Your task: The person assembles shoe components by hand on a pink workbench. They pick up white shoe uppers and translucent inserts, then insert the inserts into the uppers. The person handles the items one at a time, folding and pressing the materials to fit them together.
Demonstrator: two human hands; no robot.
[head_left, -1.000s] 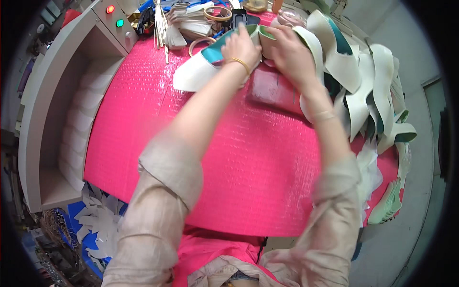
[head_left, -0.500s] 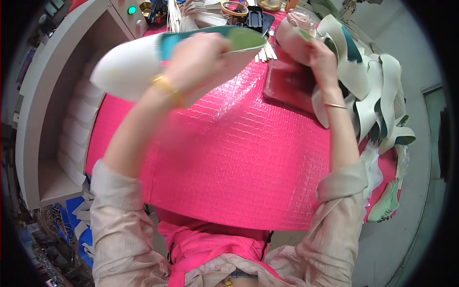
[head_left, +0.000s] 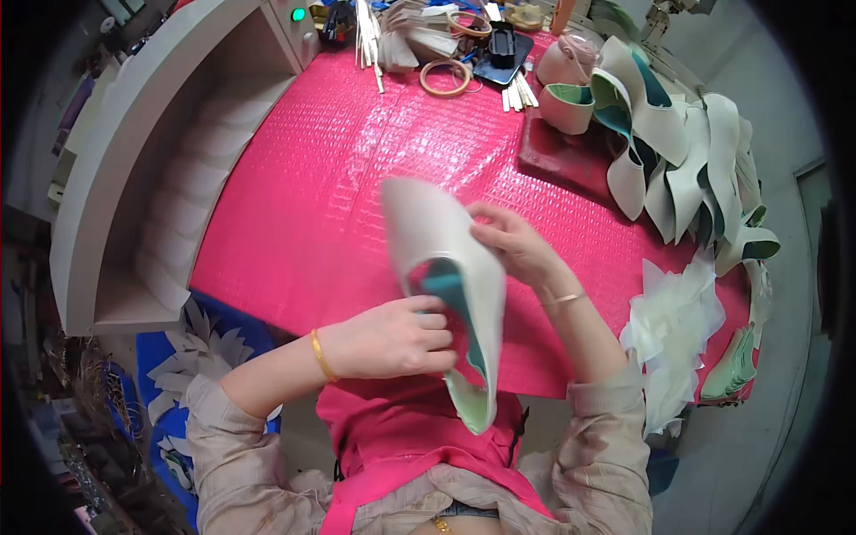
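Observation:
A white shoe upper [head_left: 443, 218] with a teal and pale green lining hangs tilted in front of me, slightly blurred, over the near part of the pink table. The curled fingers of my left hand [head_left: 401, 339] grip it at the inner edge of its opening. On the other side, my right hand [head_left: 522, 250] holds its outer side between thumb and fingers. Another small white upper [head_left: 566, 111] with a green lining stands on the dark red block [head_left: 562, 156] at the back right.
Many white uppers [head_left: 700, 169] are piled at the right, beside translucent pieces [head_left: 673, 330] and a green stack [head_left: 731, 366]. A grey curved machine housing [head_left: 98, 196] borders the left. Tape rings [head_left: 444, 78], strips and a black tray [head_left: 504, 58] lie along the back of the pink table [head_left: 294, 196].
My left hand has brought the white upper down and toward me, turning it upright. My right hand has let go of the upper by the red block and come onto this one.

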